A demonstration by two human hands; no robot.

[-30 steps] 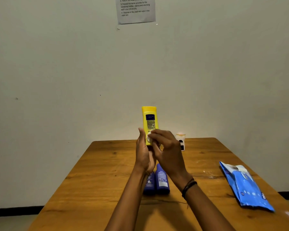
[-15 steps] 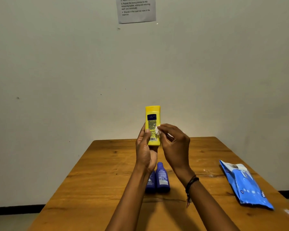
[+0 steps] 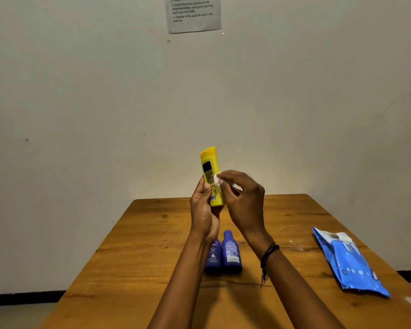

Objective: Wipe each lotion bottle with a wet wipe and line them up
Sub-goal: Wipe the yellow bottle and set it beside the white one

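Observation:
My left hand [image 3: 203, 210] grips the lower part of a yellow lotion bottle [image 3: 210, 167], held upright above the wooden table [image 3: 152, 245] with its label side towards me. A small white wet wipe [image 3: 217, 178] is pinched in the fingertips of my right hand [image 3: 243, 198] and pressed against the bottle's right side. Two dark blue lotion bottles [image 3: 230, 252] lie side by side on the table below my wrists, caps pointing away from me.
A blue wet-wipe pack [image 3: 349, 262] lies on the table at the right, near the edge. A printed paper sheet [image 3: 193, 14] hangs on the wall [image 3: 81, 103] just behind the table's far edge.
The yellow bottle has turned and tilted slightly in my left hand. My right hand with the wipe has slid from the bottle's lower label up along its right side. A small white bottle on the table is now hidden.

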